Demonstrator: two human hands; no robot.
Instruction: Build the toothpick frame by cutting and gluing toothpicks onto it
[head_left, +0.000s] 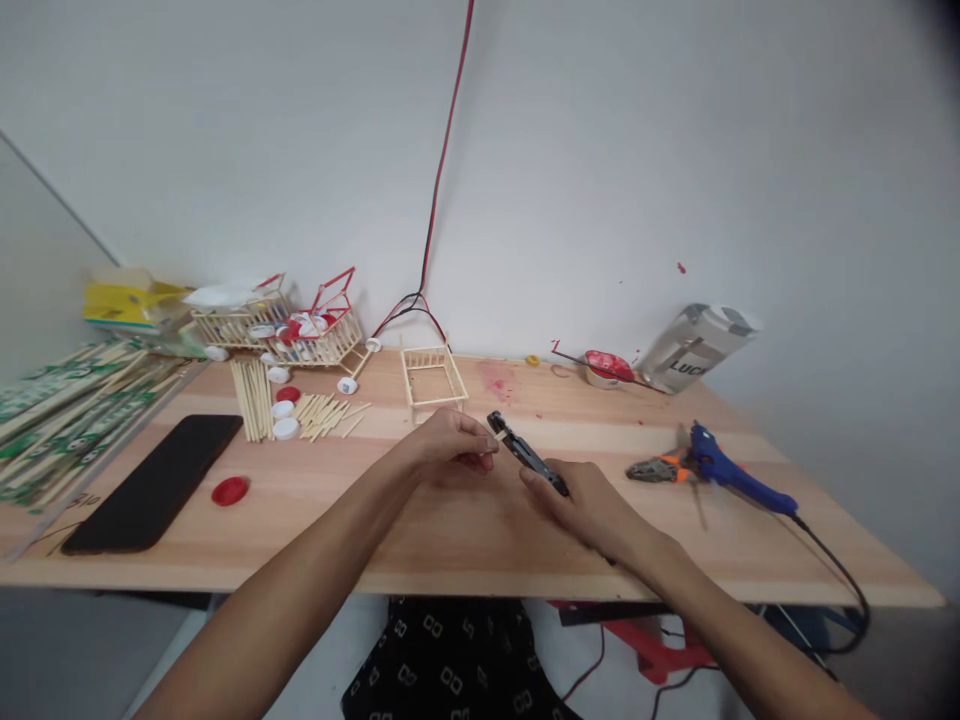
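My left hand is closed in a pinch on a short pale wooden stick above the middle of the wooden table. My right hand is wrapped round the handles of black cutting pliers, whose jaws point up-left and meet the stick's end. Just behind my hands stands a small open frame of sticks.
Loose sticks and white and red bottle caps lie at the left, with stick carts behind them. A black phone and a red cap lie nearer. A blue glue gun and orange-handled pliers lie at the right.
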